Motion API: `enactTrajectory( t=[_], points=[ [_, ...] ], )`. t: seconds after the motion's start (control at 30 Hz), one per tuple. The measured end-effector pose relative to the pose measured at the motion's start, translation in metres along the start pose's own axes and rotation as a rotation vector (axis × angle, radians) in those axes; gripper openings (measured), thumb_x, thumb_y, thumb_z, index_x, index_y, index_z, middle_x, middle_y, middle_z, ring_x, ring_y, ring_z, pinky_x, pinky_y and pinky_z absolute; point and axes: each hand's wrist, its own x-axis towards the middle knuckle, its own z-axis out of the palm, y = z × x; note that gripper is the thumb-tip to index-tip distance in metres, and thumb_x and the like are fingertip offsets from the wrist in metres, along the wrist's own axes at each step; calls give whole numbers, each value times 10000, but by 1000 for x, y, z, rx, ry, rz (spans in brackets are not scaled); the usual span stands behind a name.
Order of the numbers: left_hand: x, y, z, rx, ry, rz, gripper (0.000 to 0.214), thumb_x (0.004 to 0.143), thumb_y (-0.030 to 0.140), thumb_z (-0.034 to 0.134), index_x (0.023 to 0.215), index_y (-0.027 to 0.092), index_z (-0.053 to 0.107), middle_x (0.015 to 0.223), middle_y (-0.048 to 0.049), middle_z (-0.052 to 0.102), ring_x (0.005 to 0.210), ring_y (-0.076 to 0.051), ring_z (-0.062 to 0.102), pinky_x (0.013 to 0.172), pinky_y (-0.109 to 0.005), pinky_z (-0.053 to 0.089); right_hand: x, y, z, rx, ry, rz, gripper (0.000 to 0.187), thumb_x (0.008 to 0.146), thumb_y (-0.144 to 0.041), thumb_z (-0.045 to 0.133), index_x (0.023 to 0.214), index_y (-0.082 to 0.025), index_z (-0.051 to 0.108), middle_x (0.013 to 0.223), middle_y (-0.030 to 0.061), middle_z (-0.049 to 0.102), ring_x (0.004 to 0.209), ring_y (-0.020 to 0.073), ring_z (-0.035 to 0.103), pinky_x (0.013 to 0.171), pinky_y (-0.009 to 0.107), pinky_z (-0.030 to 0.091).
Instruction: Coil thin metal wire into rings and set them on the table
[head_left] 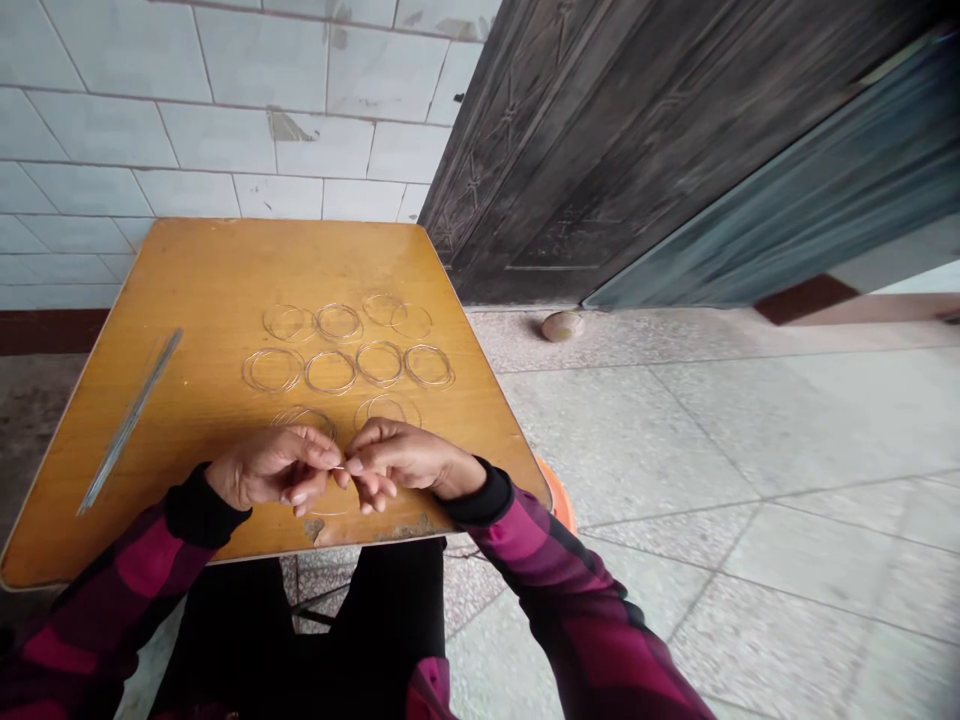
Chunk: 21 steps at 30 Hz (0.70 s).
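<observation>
My left hand point(274, 468) and my right hand point(397, 462) meet above the near part of a yellow wooden tabletop point(225, 280). Their fingertips pinch the ends of a thin wire ring point(330, 508), which hangs partly hidden below them. Several other thin wire rings lie flat in rows ahead of my hands, including one point(330, 372) in the middle row. Two more rings point(302, 418) point(388, 410) lie just beyond my fingers, their near sides hidden. A bundle of straight grey wires point(131, 420) lies to the left, apart from both hands.
The tabletop's veneer is chipped along its near edge. An orange object point(559, 495) shows past the table's right corner. A tiled wall rises behind the table, and a dark wooden door point(562, 150) stands to the right. A rounded stone point(562, 326) sits on the speckled floor.
</observation>
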Motion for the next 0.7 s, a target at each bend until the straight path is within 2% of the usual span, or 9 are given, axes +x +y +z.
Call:
enactTrajectory(
  t=[0.23,0.37,0.5,0.7],
  points=[
    [3,-4,1,20,-27,-52,195,706,299,668,691,107,703,371,10,536,313,-96,437,414,-219,418,-2,-3,2,-107,-11,19,252,757,-335,760,754,-87,717,491,-45,637,367,26,523,495,153,553],
    [3,-4,2,45,5,-62,162,687,273,702,706,113,709,400,17,546,341,-86,436,433,-215,421,-2,-2,0,-124,-24,-2,249,754,-334,764,754,-92,710,442,-63,593,406,51,572,536,174,570],
    [2,-5,2,20,67,-11,173,683,275,761,724,112,719,487,-6,593,410,-72,476,441,-182,367,-2,-3,-4,-128,32,-53,266,781,-348,735,686,-108,671,439,-50,589,463,82,640,515,163,539],
    [3,-9,-2,-89,159,143,134,716,232,795,797,138,744,690,-39,650,626,-117,588,613,-247,467,-2,-7,-1,-147,173,-131,365,812,-474,712,722,-127,644,441,-67,555,449,99,631,532,213,549]
  ],
)
